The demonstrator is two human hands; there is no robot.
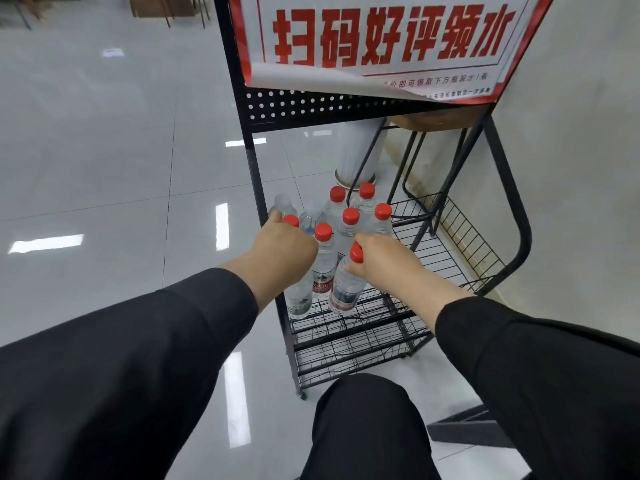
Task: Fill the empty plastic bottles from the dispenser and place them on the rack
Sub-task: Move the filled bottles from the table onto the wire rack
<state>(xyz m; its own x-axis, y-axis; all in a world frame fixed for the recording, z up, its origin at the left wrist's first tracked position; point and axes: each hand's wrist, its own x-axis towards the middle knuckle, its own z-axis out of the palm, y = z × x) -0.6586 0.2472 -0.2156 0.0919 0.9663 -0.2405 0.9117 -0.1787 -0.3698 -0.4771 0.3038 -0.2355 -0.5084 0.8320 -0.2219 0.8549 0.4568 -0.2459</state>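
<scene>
Sign [388, 39] up top on rack [252, 188]: big red characters "扫码好评领水" on white w/ red border; smaller lines below partly readable, "即可领取下方瓶装水1瓶", rest too small or hidden by curled lower edge. Black pegboard panel [311, 105] just under sign.

Bottles [346, 223] clustered upright on rack's wire shelf [433, 251], left-front part: clear plastic, mostly red caps, two at back left w/ clear or white caps. Labels dark red and green/white w/ mountain picture; white characters on red label too blurred to read for sure.

Left hand [287, 244] reaching forward and down, back of hand up, fingers curled over red-capped bottle [299, 296] at cluster's left edge; cap peeking out past knuckles, fingertips hidden. Right hand [377, 258] likewise extended, fingers and thumb wrapped round neck of front bottle [346, 285], red cap showing beside thumb; bottle tilted, base on or just above shelf, cannot tell which. Both forearms bare at wrist, black sleeves [156, 341] further back.

Lower wire shelf [346, 351] beneath. Stool [433, 126] w/ black legs behind rack. Glossy tiled floor [104, 150] all round; knee [367, 403] in black at bottom centre.
</scene>
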